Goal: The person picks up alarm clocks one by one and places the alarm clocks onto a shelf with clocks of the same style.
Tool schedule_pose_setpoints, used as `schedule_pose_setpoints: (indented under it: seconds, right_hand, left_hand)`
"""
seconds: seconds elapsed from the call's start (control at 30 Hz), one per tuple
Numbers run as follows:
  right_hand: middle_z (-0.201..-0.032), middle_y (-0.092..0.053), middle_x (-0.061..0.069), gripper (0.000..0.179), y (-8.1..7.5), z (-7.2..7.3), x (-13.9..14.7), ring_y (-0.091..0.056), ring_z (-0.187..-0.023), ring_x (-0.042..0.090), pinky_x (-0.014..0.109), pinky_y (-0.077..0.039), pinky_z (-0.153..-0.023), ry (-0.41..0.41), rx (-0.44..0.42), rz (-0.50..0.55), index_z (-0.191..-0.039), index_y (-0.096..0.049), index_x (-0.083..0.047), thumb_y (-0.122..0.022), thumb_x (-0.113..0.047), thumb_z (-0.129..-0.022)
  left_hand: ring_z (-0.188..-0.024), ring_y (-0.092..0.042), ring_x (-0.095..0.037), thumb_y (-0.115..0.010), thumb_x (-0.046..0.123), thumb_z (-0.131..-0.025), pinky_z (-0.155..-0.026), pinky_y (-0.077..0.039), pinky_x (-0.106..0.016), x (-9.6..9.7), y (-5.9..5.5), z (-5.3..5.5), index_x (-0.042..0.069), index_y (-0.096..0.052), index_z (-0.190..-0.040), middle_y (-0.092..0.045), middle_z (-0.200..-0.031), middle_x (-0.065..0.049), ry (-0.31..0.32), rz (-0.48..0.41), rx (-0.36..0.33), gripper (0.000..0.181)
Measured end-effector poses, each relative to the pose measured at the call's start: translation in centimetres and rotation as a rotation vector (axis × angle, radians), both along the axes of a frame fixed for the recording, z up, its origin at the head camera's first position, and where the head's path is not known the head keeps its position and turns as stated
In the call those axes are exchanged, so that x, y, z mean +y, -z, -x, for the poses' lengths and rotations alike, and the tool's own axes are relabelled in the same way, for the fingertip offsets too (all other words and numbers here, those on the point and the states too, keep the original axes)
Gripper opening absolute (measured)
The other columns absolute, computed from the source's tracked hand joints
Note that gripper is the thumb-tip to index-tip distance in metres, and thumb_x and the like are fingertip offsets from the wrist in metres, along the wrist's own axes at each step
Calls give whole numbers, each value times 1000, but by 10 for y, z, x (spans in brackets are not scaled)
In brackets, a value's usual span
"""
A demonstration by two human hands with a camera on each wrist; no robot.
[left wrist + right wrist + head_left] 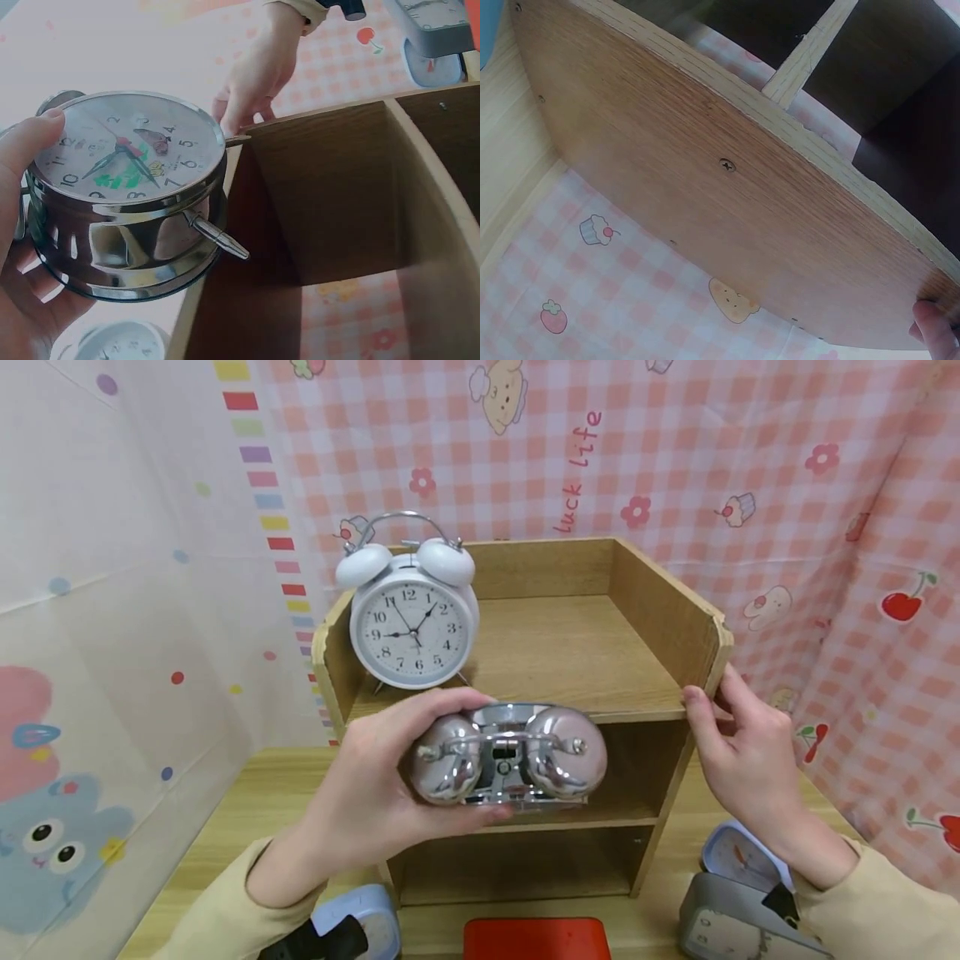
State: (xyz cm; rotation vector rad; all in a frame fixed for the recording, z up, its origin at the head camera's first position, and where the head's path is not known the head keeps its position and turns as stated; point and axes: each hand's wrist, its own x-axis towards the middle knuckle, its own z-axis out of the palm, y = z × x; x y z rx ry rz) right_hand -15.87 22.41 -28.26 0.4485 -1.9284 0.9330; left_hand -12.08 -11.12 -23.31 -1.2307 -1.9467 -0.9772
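My left hand [375, 785] holds a silver twin-bell alarm clock [562, 743] in front of the wooden shelf [555, 652], thumb on one side and fingers on the other. From above, its bells and handle show; the left wrist view shows its dial [120, 161] and a metal leg [217, 234]. A white twin-bell alarm clock [415, 647] stands upright on the shelf's top, at the left. At the upper right corner, my right hand [753, 760] grips the side panel, thumb at the front edge. In the right wrist view, only fingertips [934, 322] show on the panel [652, 135].
Below the top board, the shelf has two open levels. A red object [536, 939] lies before its base. A light blue clock [384, 917] is at the lower left; a grey clock [712, 914] and another blue clock [735, 860] are at the lower right. Patterned cloth [525, 485] hangs behind.
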Motion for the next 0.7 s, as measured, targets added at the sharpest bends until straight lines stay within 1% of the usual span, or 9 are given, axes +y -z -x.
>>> schedule_pose_setpoints:
  seconds: [0.17, 0.23, 0.27, 0.37, 0.47, 0.5, 0.57, 0.7]
  right_hand:
    - [-102, -75, 30, 21, 0, 1, -1, -56, -96, -31, -4, -45, -80, -5, -2, -8, -120, -68, 7, -62, -1, -102]
    - [-101, -76, 28, 21, 0, 2, -2, -56, -96, -31, -4, -45, -79, -5, -2, -11, -120, -68, 6, -62, -1, -102]
    - [-99, -76, 27, 20, 0, 2, -2, -60, -96, -27, -4, -46, -79, 1, 1, -14, -120, -69, 6, -62, -1, -102]
    - [-96, -75, 23, 18, 0, 2, -2, -63, -95, -23, -3, -47, -78, 17, 7, -11, -117, -69, 5, -62, -2, -102]
    - [-96, -75, 24, 18, 1, 0, -1, -62, -95, -25, -4, -46, -78, 27, 6, -12, -116, -69, 6, -62, -3, -102]
    - [-97, -75, 25, 18, 1, 0, -1, -58, -96, -29, -4, -45, -79, 23, 3, -11, -117, -69, 6, -62, -3, -103]
    - [-98, -75, 28, 19, 1, -1, 0, -54, -96, -33, -5, -44, -80, 15, 0, -15, -118, -68, 7, -61, -3, -103]
    - [-97, -75, 29, 19, 0, 0, 0, -54, -97, -33, -4, -45, -79, 14, 15, -18, -118, -67, 8, -60, -2, -103]
  left_hand:
    - [-101, -73, -17, -102, 17, -63, -92, -59, -25, 6, -12, 4, 3, -66, -128, -76, -120, -9, -8, -18, -3, 75]
    - [-101, -73, -17, -102, 17, -63, -91, -59, -26, 9, -18, 6, 2, -66, -128, -76, -120, -9, -16, -19, 6, 75]
    - [-101, -73, -17, -102, 16, -63, -91, -59, -26, 11, -20, 7, 2, -66, -128, -76, -120, -9, -19, -20, 15, 75]
    - [-102, -73, -17, -100, 16, -66, -90, -59, -28, 18, -28, 13, 2, -66, -128, -77, -120, -9, -11, -22, 22, 72]
    - [-104, -72, -17, -99, 15, -69, -91, -59, -30, 27, -36, 18, 1, -66, -129, -77, -121, -10, 14, -26, 5, 70]
    - [-105, -72, -17, -98, 15, -70, -91, -59, -30, 30, -39, 19, 2, -66, -129, -77, -121, -10, 21, -28, -5, 69]
    - [-105, -73, -16, -98, 15, -72, -92, -59, -30, 35, -44, 22, 1, -66, -130, -77, -121, -10, 32, -29, -18, 68]
    - [-104, -73, -16, -97, 18, -74, -91, -59, -30, 43, -53, 26, 2, -66, -130, -77, -120, -10, 21, -21, -28, 66]
